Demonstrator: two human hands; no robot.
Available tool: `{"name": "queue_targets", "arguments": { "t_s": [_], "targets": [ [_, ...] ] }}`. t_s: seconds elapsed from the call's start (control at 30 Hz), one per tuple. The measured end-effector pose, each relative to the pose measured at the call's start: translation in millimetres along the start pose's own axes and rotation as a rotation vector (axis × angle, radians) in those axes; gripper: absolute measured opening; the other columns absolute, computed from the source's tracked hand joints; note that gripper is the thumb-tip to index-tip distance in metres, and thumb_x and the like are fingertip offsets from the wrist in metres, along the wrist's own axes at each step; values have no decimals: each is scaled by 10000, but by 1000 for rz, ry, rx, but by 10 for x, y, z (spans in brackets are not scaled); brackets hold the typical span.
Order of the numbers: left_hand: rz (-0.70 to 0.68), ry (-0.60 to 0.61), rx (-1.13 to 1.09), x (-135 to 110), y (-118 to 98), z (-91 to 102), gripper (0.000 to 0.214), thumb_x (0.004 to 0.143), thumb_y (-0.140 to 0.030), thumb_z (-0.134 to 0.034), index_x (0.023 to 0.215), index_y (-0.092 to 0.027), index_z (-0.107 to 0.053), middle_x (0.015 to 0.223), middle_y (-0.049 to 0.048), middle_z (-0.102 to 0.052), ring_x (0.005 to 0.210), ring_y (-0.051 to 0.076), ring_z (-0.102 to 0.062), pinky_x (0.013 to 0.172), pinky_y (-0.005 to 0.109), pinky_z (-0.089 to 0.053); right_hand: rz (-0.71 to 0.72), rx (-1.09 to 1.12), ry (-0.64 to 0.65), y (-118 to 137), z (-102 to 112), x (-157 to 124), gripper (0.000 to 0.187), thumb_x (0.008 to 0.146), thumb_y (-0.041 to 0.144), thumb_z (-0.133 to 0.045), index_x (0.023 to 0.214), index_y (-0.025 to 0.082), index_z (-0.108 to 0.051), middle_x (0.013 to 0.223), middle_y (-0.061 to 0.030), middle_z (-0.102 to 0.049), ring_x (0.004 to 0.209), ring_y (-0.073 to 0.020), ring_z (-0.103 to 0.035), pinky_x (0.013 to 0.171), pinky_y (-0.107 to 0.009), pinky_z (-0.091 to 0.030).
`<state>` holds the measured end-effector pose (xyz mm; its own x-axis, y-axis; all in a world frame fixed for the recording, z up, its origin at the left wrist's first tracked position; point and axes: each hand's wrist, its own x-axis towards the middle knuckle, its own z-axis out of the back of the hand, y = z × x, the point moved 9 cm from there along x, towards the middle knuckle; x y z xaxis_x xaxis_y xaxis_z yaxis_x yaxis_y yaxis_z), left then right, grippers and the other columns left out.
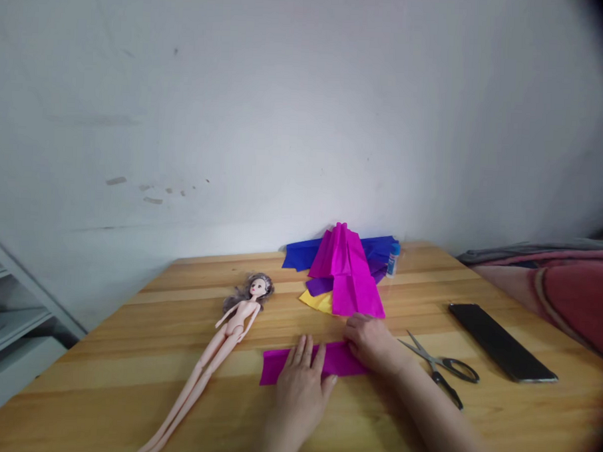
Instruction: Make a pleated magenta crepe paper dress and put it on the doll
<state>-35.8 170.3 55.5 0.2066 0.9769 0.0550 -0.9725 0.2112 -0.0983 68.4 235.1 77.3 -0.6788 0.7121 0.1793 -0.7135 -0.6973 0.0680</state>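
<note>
A magenta strip of paper, apparently crepe paper, lies lengthwise on the wooden table. My left hand rests flat on its left half, fingers stretched out. Toward the strip's right end, my right hand has its fingers curled in at the upper edge; its fingertips are partly hidden. Just beyond that hand is a larger folded magenta sheet. Open scissors with black handles lie to the right of my right hand. Left of the strip, an unclothed doll with dark hair lies on its back.
Blue paper, purple paper and yellow paper lie partly under the folded sheet. A glue stick stands beside them near the wall. A black phone lies at the right. Shelves stand past the left edge.
</note>
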Motion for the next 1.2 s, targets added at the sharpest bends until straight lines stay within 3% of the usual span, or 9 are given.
{"name": "queue_targets", "arguments": {
  "t_s": [0.6, 0.9, 1.07, 1.2],
  "targets": [
    [3, -3, -12, 18, 11, -1, 584, 899, -502, -323, 1359, -154, -419, 1439, 154, -353, 1362, 290, -238, 1112, 474, -227, -5, -36, -7, 40, 11, -10, 196, 824, 118, -465, 785, 169, -650, 838, -71, -630, 806, -189, -537, 661, -284, -347],
    [-59, 7, -67, 186, -297, -123, 716, 887, -563, -271, 1387, -56, -341, 1461, 165, -295, 1368, 289, -219, 1131, 454, -211, -21, -3, -11, 52, 18, -15, 187, 871, 188, -470, 817, 175, -649, 837, -70, -627, 811, -189, -540, 665, -280, -347],
    [-59, 7, -73, 167, -331, -219, 757, 875, -605, -259, 1407, -67, -297, 1487, 158, -226, 1381, 293, -155, 1134, 461, -199, -42, 63, 31, 8, -10, -27, 170, 837, 152, -460, 820, 164, -629, 877, -84, -625, 864, -193, -541, 718, -275, -355],
    [-71, -3, -67, 149, -329, -202, 769, 874, -615, -234, 1403, -62, -306, 1483, 161, -237, 1383, 292, -150, 1137, 467, -182, -113, 124, 29, -139, 39, -97, 253, 710, 74, -469, 917, 169, -579, 945, -80, -617, 912, -199, -535, 759, -276, -369]
  ]
}}
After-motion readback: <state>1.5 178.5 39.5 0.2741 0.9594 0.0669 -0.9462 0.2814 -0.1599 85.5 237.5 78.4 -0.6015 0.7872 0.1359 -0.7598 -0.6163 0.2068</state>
